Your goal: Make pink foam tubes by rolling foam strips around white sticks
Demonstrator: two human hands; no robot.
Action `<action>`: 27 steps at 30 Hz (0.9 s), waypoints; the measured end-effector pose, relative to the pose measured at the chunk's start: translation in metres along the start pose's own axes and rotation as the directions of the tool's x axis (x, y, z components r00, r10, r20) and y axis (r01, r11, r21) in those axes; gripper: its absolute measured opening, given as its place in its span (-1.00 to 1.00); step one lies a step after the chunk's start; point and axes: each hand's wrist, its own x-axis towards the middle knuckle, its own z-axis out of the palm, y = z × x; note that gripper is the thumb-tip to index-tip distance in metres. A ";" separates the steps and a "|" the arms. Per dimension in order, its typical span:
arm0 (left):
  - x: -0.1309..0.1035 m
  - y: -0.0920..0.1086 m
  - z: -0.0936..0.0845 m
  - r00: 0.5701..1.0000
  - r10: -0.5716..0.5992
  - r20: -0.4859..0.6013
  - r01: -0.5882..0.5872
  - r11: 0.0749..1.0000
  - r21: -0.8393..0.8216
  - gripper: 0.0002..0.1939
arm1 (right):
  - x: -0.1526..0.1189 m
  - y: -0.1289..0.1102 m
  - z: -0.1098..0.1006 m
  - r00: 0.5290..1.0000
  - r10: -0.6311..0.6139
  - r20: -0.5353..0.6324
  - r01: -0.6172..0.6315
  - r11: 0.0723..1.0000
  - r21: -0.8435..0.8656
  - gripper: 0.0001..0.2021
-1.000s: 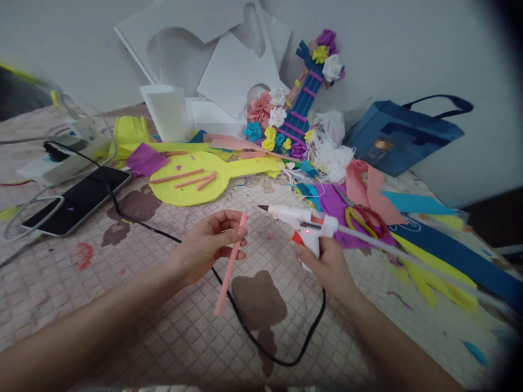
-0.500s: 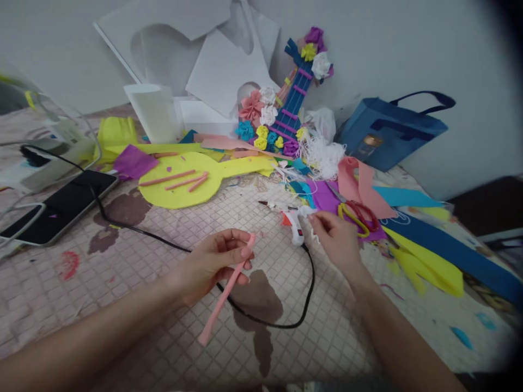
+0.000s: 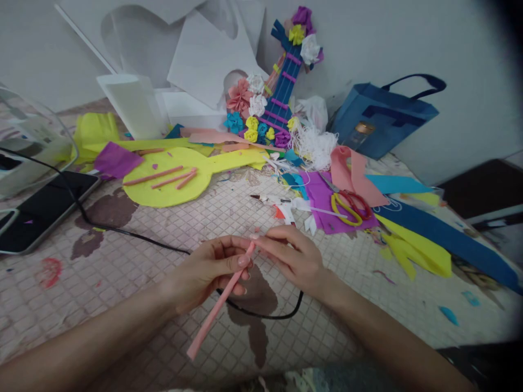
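Observation:
A long pink crepe paper strip [image 3: 216, 311], rolled narrow, slants down toward me from my left hand [image 3: 210, 269]. The thumb and fingers of that hand are closed on it near its upper end. My right hand [image 3: 292, 256] pinches the strip's top tip, its fingers meeting those of the left. Just beyond the right hand lies a white glue gun [image 3: 278, 202] with an orange trigger, its handle partly hidden. Farther left rests a yellow guitar-shaped cutout [image 3: 163, 195] bearing several thin pink paper rolls [image 3: 153, 176].
Scissors [image 3: 347, 209] with yellow and red handles lie on purple paper [image 3: 316, 191]. A black cord [image 3: 134, 238] crosses the table. Left is a phone [image 3: 44, 209]. A flower-decorated blue paper guitar [image 3: 281, 90] leans at the back, near a blue bag [image 3: 379, 122].
My right hand has moved left from beside the glue gun to the strip's upper end and pinches it. The left hand keeps its hold. The view has shifted slightly.

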 end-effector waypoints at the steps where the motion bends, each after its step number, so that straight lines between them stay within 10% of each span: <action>1: 0.000 0.000 0.000 1.000 -0.001 0.000 0.001 1.000 -0.002 -0.79 | 0.000 0.000 0.001 1.000 -0.010 0.020 0.010 1.000 -0.005 -0.70; 9: 0.001 -0.005 0.001 0.998 0.015 -0.064 -0.014 1.000 0.026 -0.69 | 0.002 -0.008 0.008 0.978 0.081 0.192 -0.093 0.994 0.058 -0.80; 18: 0.000 0.003 0.002 0.992 0.107 -0.070 -0.104 0.994 0.041 -0.67 | -0.002 -0.008 0.007 0.962 0.247 0.116 -0.273 0.864 0.424 -0.54; 23: 0.001 0.002 0.003 0.987 0.142 -0.077 -0.135 0.987 0.092 -0.65 | -0.005 -0.005 0.006 0.841 0.540 -0.031 -0.459 0.742 0.487 -0.97; 27: 0.001 0.001 0.005 0.984 0.161 -0.079 -0.152 0.983 0.106 -0.65 | -0.007 -0.007 0.004 0.838 0.544 0.046 -0.511 0.752 0.417 -0.91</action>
